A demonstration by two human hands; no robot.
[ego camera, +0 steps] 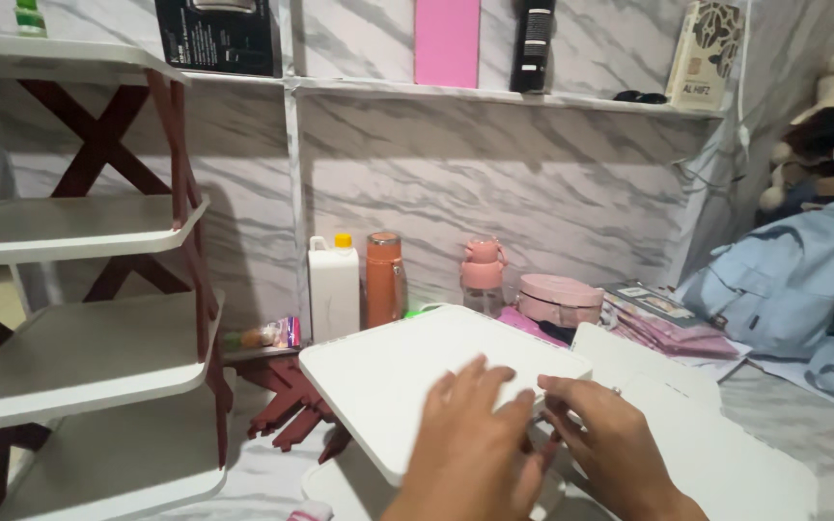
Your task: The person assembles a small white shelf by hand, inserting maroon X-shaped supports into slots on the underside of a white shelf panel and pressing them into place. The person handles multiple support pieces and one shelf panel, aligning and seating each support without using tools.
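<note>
The left hand point(470, 449) is lying flat, fingers spread, on the near edge of the white panel point(407, 371); the right hand point(610, 444) is gripping that edge, fingers curled, so steady, even pressure seems wise. The panel is sitting low at centre on a marbled floor point(803, 425), a shelf rack point(89, 347) standing left and bottles point(385, 278) lining the far marbled wall.

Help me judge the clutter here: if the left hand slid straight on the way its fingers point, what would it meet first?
The left hand lies flat on the white board, fingers toward the back wall. Past the board's far edge, probably the pink bottle; depth is unclear.
</note>
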